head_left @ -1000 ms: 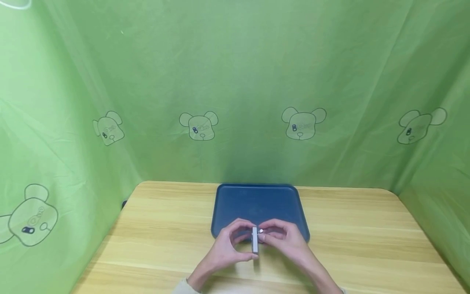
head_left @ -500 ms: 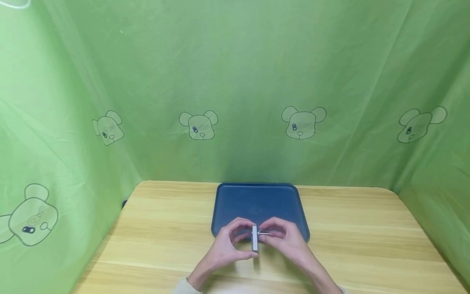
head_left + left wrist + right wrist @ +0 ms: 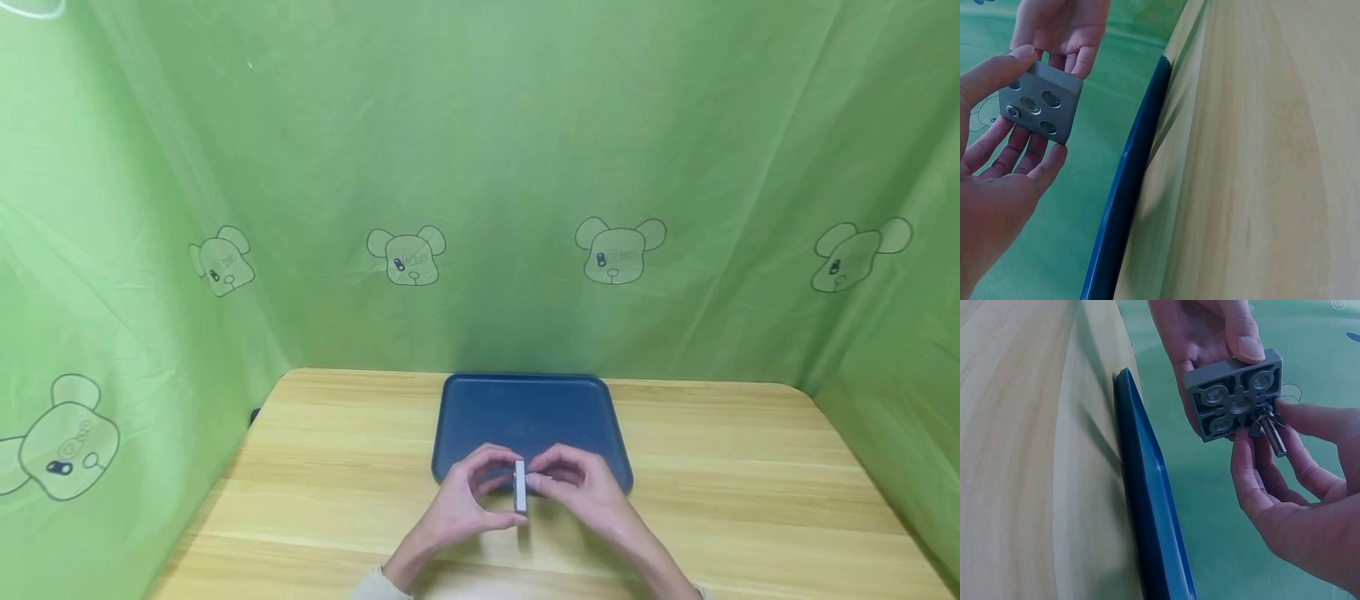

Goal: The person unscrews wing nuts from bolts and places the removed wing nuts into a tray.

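A square grey block with several round holes is held up on edge over the near side of the blue tray. My left hand grips it by its edges, thumb on one side and fingers on the opposite one. Through one corner hole runs a threaded bolt, its head against the face seen in the left wrist view. On the shank, close to the block's ribbed face, sits a wing nut. My right hand pinches the wing nut between thumb and fingertips, which partly cover it.
The blue tray lies on the wood-grain table toward its back edge, just beyond and under the hands. Green curtain printed with bear faces hangs behind the table and on both sides.
My right thumb and fingers have shifted around the wing nut, and the bolt's end, plain to see half a second ago, is now mostly covered. My left hand and the block stay nearly still.
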A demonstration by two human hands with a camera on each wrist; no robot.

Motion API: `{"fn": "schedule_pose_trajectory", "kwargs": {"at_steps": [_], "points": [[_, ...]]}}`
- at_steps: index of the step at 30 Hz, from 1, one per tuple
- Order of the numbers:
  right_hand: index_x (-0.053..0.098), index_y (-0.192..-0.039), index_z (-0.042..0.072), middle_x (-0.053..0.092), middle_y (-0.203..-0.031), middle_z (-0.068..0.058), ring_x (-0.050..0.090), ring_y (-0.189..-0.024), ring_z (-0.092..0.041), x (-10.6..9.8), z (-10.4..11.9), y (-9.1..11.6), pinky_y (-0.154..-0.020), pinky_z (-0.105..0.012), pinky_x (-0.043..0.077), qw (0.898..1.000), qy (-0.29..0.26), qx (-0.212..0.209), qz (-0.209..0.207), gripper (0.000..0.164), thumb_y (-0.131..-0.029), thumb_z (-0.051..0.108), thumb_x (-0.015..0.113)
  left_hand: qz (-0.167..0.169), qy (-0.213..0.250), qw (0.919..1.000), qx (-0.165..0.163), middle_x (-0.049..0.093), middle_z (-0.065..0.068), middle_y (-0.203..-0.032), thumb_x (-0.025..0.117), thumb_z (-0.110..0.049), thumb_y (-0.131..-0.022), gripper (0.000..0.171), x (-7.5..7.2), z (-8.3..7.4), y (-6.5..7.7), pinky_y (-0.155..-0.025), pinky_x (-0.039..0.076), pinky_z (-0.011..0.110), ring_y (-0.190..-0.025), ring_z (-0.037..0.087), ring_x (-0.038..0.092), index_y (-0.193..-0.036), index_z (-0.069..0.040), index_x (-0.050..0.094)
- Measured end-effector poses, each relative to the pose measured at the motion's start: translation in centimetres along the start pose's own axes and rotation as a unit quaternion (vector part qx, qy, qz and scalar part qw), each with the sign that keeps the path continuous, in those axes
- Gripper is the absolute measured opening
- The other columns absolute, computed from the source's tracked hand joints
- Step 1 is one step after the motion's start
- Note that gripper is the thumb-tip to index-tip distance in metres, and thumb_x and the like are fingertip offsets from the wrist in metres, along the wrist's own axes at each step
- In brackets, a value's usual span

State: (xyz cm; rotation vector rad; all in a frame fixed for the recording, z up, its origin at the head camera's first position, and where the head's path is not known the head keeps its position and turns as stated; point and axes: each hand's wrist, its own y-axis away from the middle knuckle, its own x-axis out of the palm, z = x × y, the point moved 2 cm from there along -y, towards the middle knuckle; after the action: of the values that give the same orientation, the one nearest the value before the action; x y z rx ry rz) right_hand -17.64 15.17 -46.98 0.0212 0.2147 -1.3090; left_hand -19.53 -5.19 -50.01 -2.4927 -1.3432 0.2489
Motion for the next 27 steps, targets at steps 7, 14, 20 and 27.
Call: {"fn": "schedule_pose_trajectory", "kwargs": {"at_steps": [7,14,20,27], "points": [[0.068,-0.106,-0.008,0.07,-0.107,-0.022,0.073,-0.098,-0.02,-0.04,-0.13,-0.07,-0.088,-0.035,0.064,1.0,-0.026,0.01,-0.006,0.023,-0.098,0.014,0.07,0.0,-0.007,1.0,-0.002,0.056,0.02,-0.132,0.088,0.008,-0.071,0.065,0.01,0.04,-0.02,-0.114,0.047,0.041,-0.128,0.029,0.056,-0.13,0.002,0.06],[0.067,-0.105,-0.01,0.07,-0.106,-0.023,0.074,-0.096,-0.019,-0.07,-0.3,-0.15,-0.087,-0.037,0.065,0.999,-0.034,0.02,-0.01,0.025,-0.099,0.014,0.069,-0.002,-0.007,1.0,-0.004,0.057,0.015,-0.131,0.088,0.009,-0.071,0.065,0.02,-0.01,0.02,-0.114,0.047,0.04,-0.127,0.028,0.057,-0.129,-0.002,0.061],[0.067,-0.105,-0.01,0.07,-0.106,-0.024,0.074,-0.097,-0.022,-0.1,-0.21,-0.09,-0.088,-0.041,0.065,0.999,-0.034,0.017,-0.005,0.024,-0.098,0.013,0.07,0.0,-0.006,1.0,0.002,0.057,0.017,-0.131,0.087,0.009,-0.071,0.065,0.07,-0.08,0.03,-0.114,0.047,0.042,-0.127,0.028,0.056,-0.13,0.003,0.059],[0.067,-0.108,-0.008,0.07,-0.109,-0.023,0.073,-0.1,-0.023,-0.1,-0.04,0.0,-0.088,-0.039,0.065,0.999,-0.032,0.01,-0.002,0.023,-0.096,0.011,0.072,0.003,-0.005,0.9999,0.01,0.057,0.017,-0.131,0.087,0.009,-0.071,0.065,0.07,-0.05,0.04,-0.114,0.048,0.042,-0.128,0.028,0.056,-0.13,0.001,0.06]]}}
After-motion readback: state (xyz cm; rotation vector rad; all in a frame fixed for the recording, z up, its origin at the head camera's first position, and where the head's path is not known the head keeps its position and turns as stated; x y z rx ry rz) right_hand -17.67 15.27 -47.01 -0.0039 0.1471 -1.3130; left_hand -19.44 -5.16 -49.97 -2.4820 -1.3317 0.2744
